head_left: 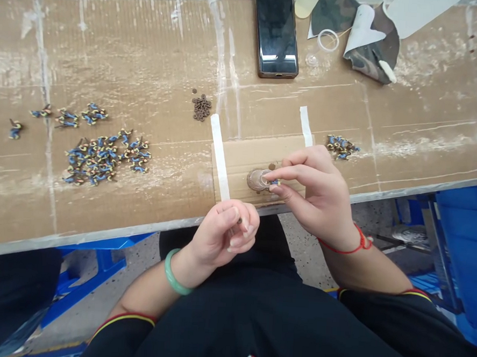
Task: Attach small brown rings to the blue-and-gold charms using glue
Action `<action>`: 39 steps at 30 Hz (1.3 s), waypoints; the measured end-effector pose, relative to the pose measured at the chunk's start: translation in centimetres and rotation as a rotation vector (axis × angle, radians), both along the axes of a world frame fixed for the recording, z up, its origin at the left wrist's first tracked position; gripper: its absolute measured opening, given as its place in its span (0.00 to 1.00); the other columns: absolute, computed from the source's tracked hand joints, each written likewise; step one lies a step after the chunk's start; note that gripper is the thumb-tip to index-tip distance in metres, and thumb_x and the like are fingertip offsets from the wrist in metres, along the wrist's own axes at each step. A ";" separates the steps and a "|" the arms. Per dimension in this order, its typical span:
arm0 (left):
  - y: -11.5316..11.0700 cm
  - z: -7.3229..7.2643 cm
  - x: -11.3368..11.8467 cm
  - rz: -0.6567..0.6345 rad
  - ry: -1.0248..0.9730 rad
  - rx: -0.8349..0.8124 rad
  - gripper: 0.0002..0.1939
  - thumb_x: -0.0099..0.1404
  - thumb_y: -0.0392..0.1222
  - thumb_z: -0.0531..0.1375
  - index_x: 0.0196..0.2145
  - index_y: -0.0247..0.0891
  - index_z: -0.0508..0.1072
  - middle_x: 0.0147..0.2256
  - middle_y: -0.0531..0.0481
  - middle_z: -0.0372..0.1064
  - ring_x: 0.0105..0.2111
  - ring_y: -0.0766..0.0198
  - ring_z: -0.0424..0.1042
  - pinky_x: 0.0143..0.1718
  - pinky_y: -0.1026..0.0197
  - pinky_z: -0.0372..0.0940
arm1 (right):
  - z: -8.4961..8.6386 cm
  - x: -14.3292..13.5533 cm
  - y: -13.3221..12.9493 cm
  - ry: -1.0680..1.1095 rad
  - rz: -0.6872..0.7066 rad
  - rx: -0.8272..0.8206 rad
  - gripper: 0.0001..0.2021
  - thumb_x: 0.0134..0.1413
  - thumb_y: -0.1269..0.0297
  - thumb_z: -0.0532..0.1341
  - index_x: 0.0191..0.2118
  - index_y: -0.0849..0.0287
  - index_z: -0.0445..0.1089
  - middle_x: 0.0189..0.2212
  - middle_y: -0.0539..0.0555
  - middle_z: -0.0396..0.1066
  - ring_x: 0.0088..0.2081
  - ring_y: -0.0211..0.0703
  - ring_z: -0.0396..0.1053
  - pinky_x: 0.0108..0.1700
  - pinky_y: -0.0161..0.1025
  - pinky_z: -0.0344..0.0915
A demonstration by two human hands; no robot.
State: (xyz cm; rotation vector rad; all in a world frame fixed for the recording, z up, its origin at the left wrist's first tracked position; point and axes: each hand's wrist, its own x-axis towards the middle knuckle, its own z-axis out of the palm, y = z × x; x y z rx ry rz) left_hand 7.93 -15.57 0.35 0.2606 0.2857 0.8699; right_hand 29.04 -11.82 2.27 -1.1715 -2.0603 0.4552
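Note:
My right hand (320, 191) pinches a small blue and yellow figurine (275, 182) between thumb and fingertips, beside a small round container (257, 179) on a taped piece of cardboard (240, 157). Closer to my body, my left hand (227, 231) is closed, with a small dark brown piece (239, 220) between its thumb and fingers. A pile of brown discs (202, 107) lies beyond the cardboard piece. Many figurines (98, 159) are heaped at the left, and a smaller pile of figurines (342, 147) lies right of my right hand.
A phone (276, 32) lies at the table's far side. To its right are a clear ring (328, 40) and camouflage-patterned scraps (376, 47). White tape strips (220, 156) hold the cardboard piece. The table's near edge (138, 232) runs before my body.

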 end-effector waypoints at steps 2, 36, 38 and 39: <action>0.0 0.0 0.0 0.004 0.011 -0.002 0.28 0.69 0.55 0.75 0.24 0.34 0.70 0.25 0.59 0.60 0.15 0.82 0.46 0.14 0.75 0.46 | 0.2 0.0 -0.1 -0.001 0.005 0.017 0.04 0.72 0.65 0.68 0.46 0.49 0.82 0.38 0.52 0.76 0.42 0.48 0.74 0.49 0.51 0.71; -1.1 1.0 1.0 0.208 0.384 0.134 0.28 0.69 0.63 0.74 0.27 0.38 0.71 0.19 0.61 0.57 0.16 0.75 0.49 0.17 0.68 0.52 | 0.7 -6.6 -5.9 1.003 -0.063 -0.435 0.05 0.71 0.57 0.72 0.47 0.45 0.86 0.44 0.50 0.87 0.40 0.43 0.85 0.40 0.40 0.86; -1.2 1.2 1.1 0.203 0.404 0.128 0.29 0.68 0.64 0.74 0.27 0.38 0.71 0.19 0.61 0.56 0.16 0.75 0.50 0.17 0.68 0.52 | 0.7 -6.5 -6.0 1.000 -0.050 -0.439 0.05 0.72 0.58 0.71 0.48 0.45 0.86 0.45 0.50 0.87 0.38 0.42 0.84 0.37 0.39 0.85; -1.2 1.3 1.1 0.200 0.414 0.125 0.29 0.67 0.64 0.75 0.27 0.39 0.70 0.18 0.61 0.56 0.16 0.75 0.50 0.17 0.68 0.52 | 0.7 -6.5 -6.0 0.992 -0.046 -0.439 0.06 0.73 0.58 0.70 0.49 0.45 0.86 0.46 0.50 0.87 0.37 0.42 0.84 0.37 0.39 0.85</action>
